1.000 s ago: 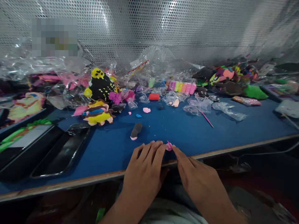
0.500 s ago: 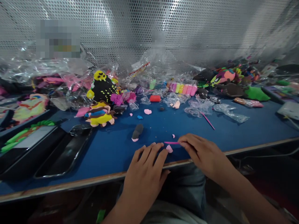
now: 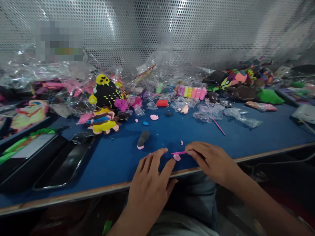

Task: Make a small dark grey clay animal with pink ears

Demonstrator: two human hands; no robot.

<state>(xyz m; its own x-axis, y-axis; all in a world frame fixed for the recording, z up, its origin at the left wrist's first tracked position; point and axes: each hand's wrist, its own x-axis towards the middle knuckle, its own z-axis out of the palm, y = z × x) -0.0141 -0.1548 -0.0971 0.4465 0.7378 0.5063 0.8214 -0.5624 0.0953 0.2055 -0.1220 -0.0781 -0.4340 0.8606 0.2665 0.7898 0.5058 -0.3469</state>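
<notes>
My left hand (image 3: 150,178) lies flat on the blue table (image 3: 246,137) near its front edge, fingers stretched out and holding nothing. Just right of its fingertips sits a small pink clay lump (image 3: 176,157). My right hand (image 3: 211,160) pinches a thin pink stick tool (image 3: 179,152), whose tip points left just above the lump. A tinier pink crumb (image 3: 181,142) lies a little farther back.
A grey clay piece with a pink end (image 3: 143,139) lies ahead of my left hand. Clay figures (image 3: 104,95), plastic bags and coloured clay sticks (image 3: 190,91) crowd the back. A black tray (image 3: 64,162) sits left. A second pink stick (image 3: 218,126) lies at mid-right. Perforated metal wall behind.
My right hand moved from touching the pink lump at the table edge to farther back and right, now holding the stick sideways. My left hand's fingers spread slightly.
</notes>
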